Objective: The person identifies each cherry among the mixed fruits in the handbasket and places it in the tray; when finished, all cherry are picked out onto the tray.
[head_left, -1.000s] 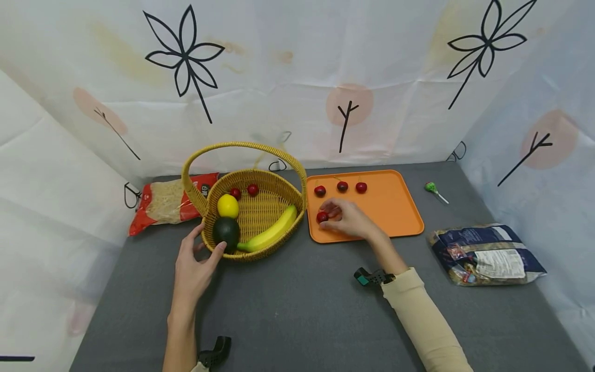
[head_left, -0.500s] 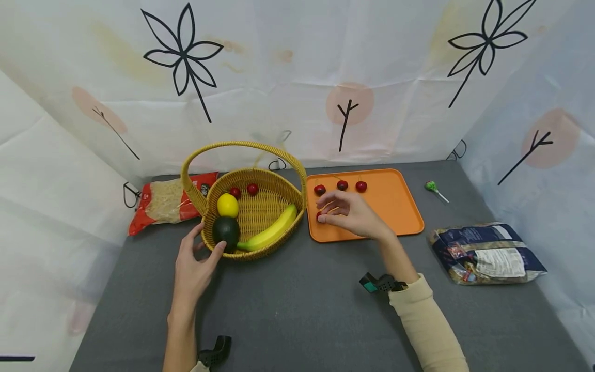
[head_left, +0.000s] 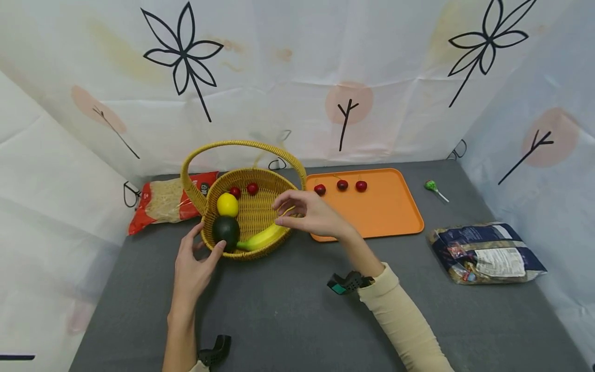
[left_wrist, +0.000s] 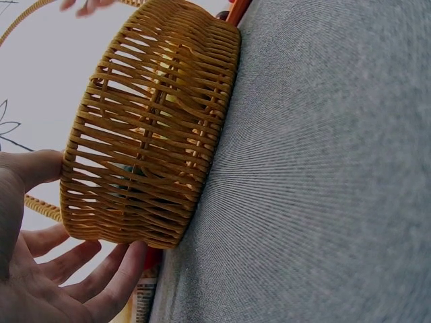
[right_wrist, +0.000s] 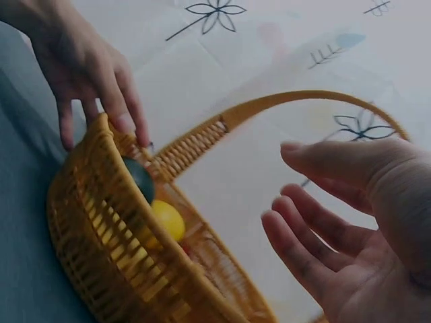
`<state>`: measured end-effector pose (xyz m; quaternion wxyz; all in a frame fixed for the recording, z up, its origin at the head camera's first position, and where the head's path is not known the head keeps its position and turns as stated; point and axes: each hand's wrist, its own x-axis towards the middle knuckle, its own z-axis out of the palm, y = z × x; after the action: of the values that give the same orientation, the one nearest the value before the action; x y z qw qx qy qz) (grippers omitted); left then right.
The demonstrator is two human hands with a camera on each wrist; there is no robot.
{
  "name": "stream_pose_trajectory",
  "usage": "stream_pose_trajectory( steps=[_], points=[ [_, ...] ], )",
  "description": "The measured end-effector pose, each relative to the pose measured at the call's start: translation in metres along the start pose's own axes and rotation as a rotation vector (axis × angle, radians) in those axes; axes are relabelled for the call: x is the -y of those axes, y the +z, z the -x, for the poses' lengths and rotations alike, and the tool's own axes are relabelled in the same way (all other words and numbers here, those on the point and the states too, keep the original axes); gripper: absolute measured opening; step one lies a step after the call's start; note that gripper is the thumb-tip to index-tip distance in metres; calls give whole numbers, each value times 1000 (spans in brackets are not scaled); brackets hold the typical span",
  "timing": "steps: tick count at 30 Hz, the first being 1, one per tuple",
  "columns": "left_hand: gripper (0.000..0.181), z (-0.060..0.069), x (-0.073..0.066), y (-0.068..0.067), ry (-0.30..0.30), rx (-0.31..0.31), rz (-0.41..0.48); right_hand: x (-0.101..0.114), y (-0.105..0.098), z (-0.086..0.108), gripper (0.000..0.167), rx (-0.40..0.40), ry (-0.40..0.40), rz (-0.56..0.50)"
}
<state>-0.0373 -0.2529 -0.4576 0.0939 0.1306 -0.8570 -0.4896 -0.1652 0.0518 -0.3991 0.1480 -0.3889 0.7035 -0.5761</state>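
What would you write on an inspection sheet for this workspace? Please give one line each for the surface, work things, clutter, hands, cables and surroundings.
Surface: dark grey table.
Work things: yellow basket holding dark green fruit, yellow fruit, banana and two cherries; orange tray with three more in view.
Clutter: red bag left of the basket; blue bag and green lollipop right of the tray.
Left hand: grips the basket's near left rim.
Right hand: over the basket's right side, fingers loosely bent, nothing seen in it.
Cables: nothing seen.
Surroundings: white cloth walls with plant drawings.
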Motion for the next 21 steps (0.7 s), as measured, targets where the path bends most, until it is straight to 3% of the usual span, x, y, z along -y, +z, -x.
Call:
stream_pose_trajectory(
  steps=[6, 13, 21],
  points=[
    [76, 0, -1, 1, -2, -2, -2, -13, 15, -40, 28, -14, 60, 8],
    [76, 0, -1, 1, -12, -4, -14, -36, 26, -83, 32, -54, 141, 102],
    [77, -1, -2, 2, -11, -4, -10, -51, 33, -111, 41, -99, 252, 128]
  ],
)
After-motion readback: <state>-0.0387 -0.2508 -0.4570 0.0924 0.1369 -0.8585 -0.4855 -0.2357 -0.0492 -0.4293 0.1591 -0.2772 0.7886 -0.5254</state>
